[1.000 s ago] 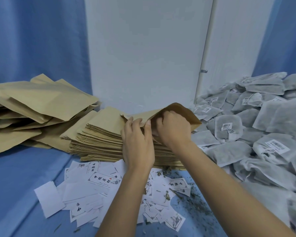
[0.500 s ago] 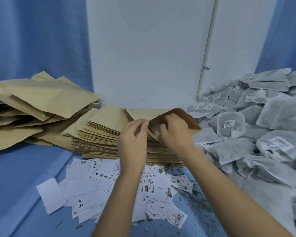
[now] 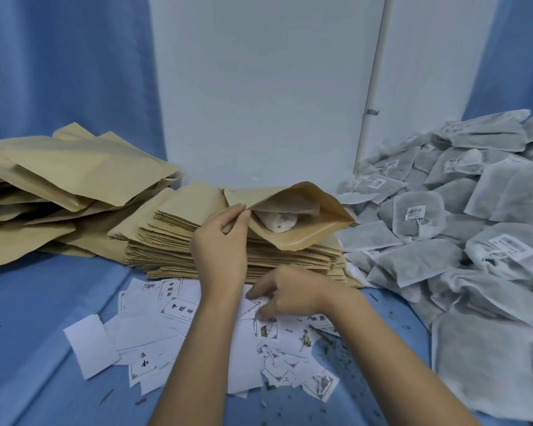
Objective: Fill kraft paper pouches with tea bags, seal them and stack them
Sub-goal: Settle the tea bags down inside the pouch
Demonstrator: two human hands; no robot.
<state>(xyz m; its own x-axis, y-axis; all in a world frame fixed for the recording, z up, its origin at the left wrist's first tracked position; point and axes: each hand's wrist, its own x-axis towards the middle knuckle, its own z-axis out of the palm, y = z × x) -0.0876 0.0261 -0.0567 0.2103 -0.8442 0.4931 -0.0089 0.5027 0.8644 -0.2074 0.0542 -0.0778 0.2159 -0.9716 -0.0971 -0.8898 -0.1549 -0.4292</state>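
Left hand [image 3: 220, 241] pinches the upper lip of the kraft pouch [image 3: 302, 238], mouth gaping toward me, atop the flat pouch stack [image 3: 166, 247]. Right hand [image 3: 290, 295] curls onto the paper slips [image 3: 154, 318]; I can't tell if it grips one. Tea bags [image 3: 419, 262] crowd the pouch's right edge; bare blue cloth [image 3: 43, 302] lies left.

packing workspace: heaped tea bags [image 3: 419, 216], pouch stacks [image 3: 173, 229].
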